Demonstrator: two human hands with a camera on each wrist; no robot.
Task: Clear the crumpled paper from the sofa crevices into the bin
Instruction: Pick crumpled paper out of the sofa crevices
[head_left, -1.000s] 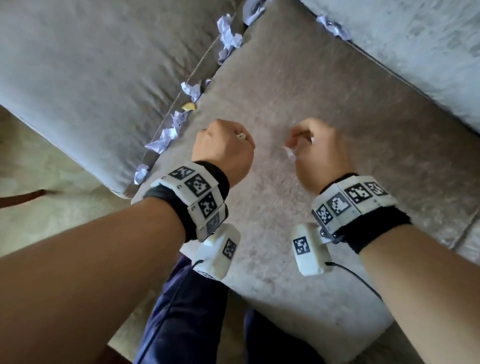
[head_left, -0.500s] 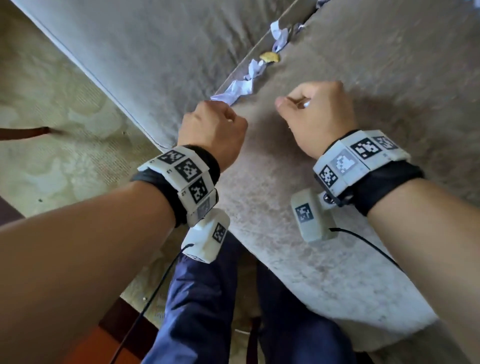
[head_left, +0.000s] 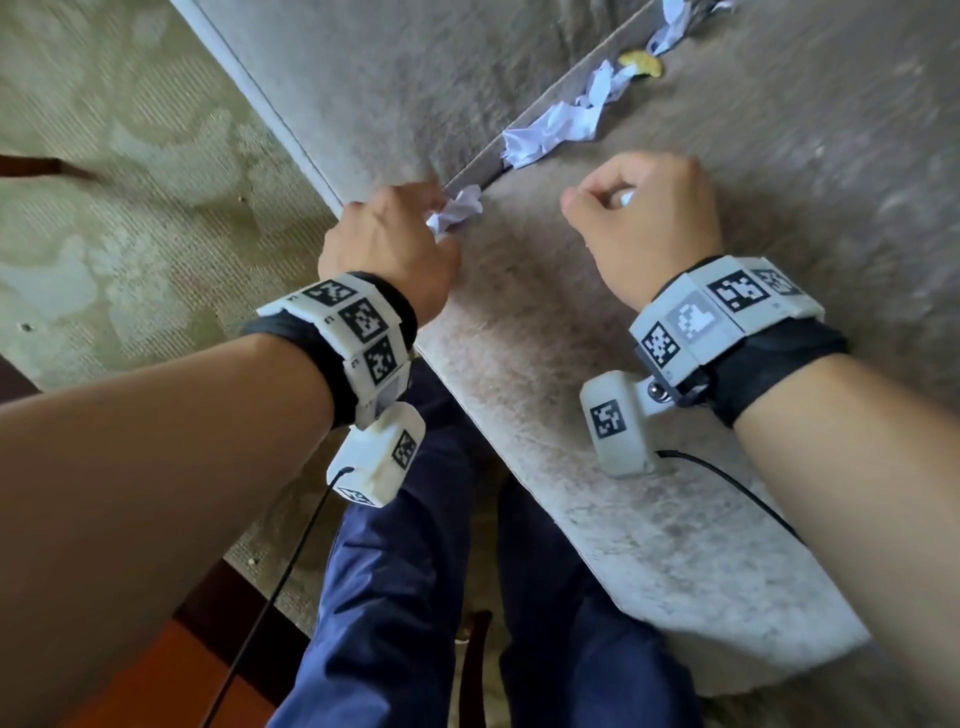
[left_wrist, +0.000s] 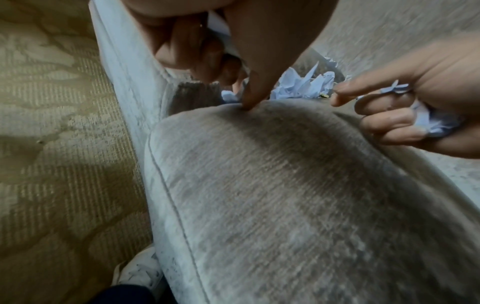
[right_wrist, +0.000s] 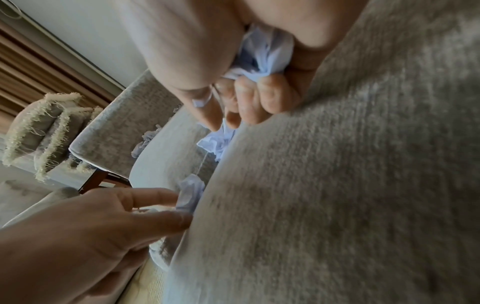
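- The left hand is working at the near end of the crevice, which runs between the seat cushion and the sofa arm; its thumb and fingers are reaching out, only partly curled, touching a paper wad there, probably to pull it free, though a firm pinch is not showing
- The right hand is hovering over the cushion beside the crevice, its fingers curling tight round paper scraps, seemingly storing them so the bin trip is made once
- More paper is lying further along the crevice from the wad, half tucked in the gap, with a yellowish scrap beyond it, too small to identify
- No bin is appearing in any view, so every piece is waiting either in the crevice or in a hand
- The wrist bands are carrying black-and-white square marker codes; small characters are sitting beside them but are too small to read
- No brand or readable label is showing on the sofa or the paper
- The carpet is lying on the far side of the sofa arm from the crevice
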